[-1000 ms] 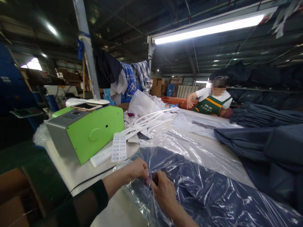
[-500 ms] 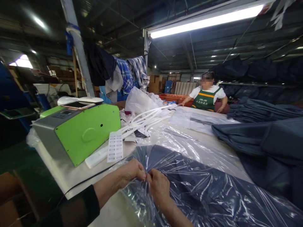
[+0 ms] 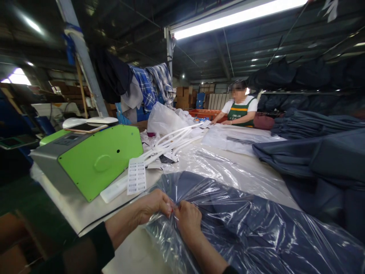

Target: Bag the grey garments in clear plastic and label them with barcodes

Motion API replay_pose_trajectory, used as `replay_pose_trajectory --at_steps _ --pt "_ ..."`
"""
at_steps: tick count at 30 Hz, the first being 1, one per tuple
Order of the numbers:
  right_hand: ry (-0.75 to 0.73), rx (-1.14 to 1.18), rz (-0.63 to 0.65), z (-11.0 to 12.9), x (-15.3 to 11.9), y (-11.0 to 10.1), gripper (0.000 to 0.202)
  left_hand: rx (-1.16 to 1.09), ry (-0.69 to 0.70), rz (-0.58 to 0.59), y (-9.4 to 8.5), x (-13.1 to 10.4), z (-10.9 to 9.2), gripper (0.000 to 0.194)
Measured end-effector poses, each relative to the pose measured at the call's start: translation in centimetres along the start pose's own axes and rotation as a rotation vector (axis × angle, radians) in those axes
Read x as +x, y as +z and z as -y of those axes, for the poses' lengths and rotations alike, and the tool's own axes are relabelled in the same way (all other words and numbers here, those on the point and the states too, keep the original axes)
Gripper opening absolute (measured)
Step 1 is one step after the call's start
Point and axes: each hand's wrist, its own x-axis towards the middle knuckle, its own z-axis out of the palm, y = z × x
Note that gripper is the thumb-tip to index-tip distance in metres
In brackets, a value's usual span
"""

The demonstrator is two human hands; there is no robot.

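Note:
Dark blue folded fabric lies inside a clear plastic bag [image 3: 245, 217] along the near side of the table. My left hand [image 3: 156, 205] is closed on a gathered bit of the plastic, thumb and fingers pinched together. Right beside it, my right hand [image 3: 188, 219] grips the same bunched plastic, its fingers curled in. Creases in the film fan out from where the two hands meet. Something small and red shows at the left fingertips; I cannot tell what it is.
A green and grey machine [image 3: 99, 161] stands at the left with a phone [image 3: 85, 128] on top. Beside it lie a barcode label sheet [image 3: 137, 177] and white strips [image 3: 168, 142]. Dark blue fabric [image 3: 322, 163] is heaped at the right. Across the table stands a co-worker in a green apron [image 3: 241, 112].
My hands keep their grip on the plastic and have barely shifted. The view has moved slightly. The co-worker now leans to the left, both hands close together on the table.

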Motion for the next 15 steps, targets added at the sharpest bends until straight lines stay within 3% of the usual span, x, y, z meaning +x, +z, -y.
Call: replay_pose_trajectory --at_steps 15 --pt "0.008 0.035 -0.031 -0.4 -0.1 0.3 0.024 0.026 0.103 0.023 -0.6 -1.6 -0.3 0.014"
